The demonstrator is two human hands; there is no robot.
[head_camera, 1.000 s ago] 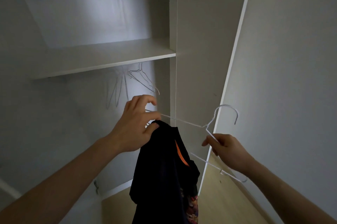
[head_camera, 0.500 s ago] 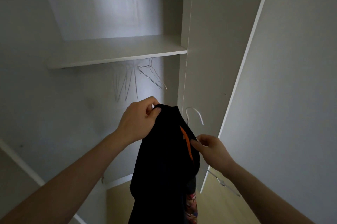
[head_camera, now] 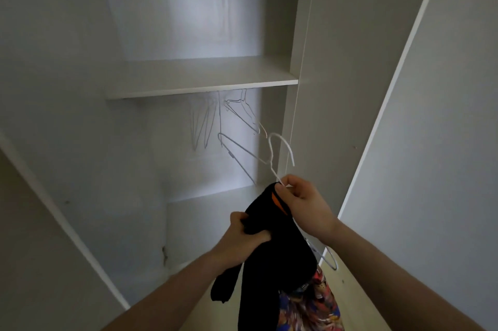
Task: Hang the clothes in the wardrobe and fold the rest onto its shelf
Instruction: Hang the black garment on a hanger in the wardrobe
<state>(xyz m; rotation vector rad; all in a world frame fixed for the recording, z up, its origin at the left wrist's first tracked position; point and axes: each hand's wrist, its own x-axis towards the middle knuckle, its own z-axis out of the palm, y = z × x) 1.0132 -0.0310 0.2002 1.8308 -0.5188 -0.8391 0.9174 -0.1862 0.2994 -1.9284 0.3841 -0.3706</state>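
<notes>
Below the shelf, the left hand grips the black garment; beside it the right hand has its fingers pinching the white hanger at the collar. Dressing the hanger seems underway; next, its hook likely needs lifting beside the empty hangers.

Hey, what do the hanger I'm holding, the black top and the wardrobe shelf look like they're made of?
Hanger: thin wire, seemingly metal with a white coating; it keeps its slim bent hook shape.
Black top: soft cloth, matte; it droops and bunches where the left hand grips it. Fibre unclear.
Shelf: flat board, smooth pale matte face, likely laminate; core not visible.
</notes>
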